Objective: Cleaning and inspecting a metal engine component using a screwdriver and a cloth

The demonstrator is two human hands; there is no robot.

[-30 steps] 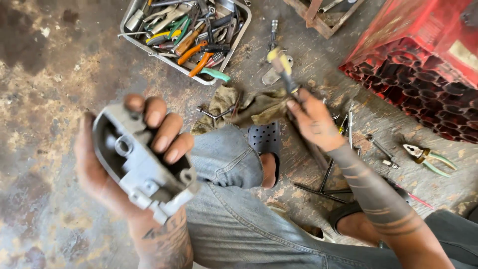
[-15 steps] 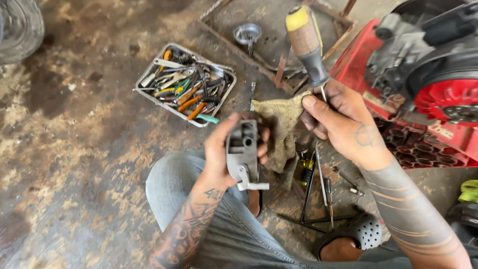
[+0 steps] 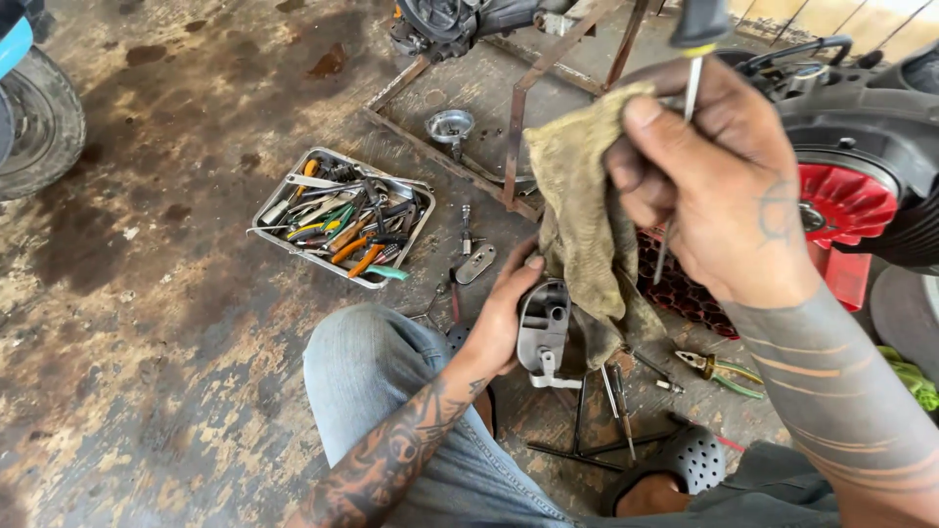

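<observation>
Far to the left of both hands a tyre (image 3: 39, 127) stands at the edge of the stained floor (image 3: 147, 323), and nearer, up and left of the left hand, a metal tray (image 3: 269, 210) lies packed with pliers and screwdrivers. Between the tray and the left hand a small oval plate (image 3: 475, 264) lies on the floor. The left hand (image 3: 499, 323), low over the jeans knee (image 3: 367, 367), is closed around a grey metal casting (image 3: 544, 332), fingers wrapped on its left side, thumb near its top; the casting stands roughly upright, long axis running away from the person, a small lever jutting at its lower end. Just right of it and touching it hangs a dirty rag (image 3: 582, 215), draped down from the right hand (image 3: 714, 186), which is raised higher and closer to the camera. That hand grips the rag together with a screwdriver (image 3: 690, 88), shaft pointing down and slightly left, toward the casting below. So the casting lies down and left of the right hand, already in the left. Right of the hands sit a red crate (image 3: 831, 279), pliers (image 3: 719, 372) on the floor, and an engine's red fan (image 3: 846, 200)
</observation>
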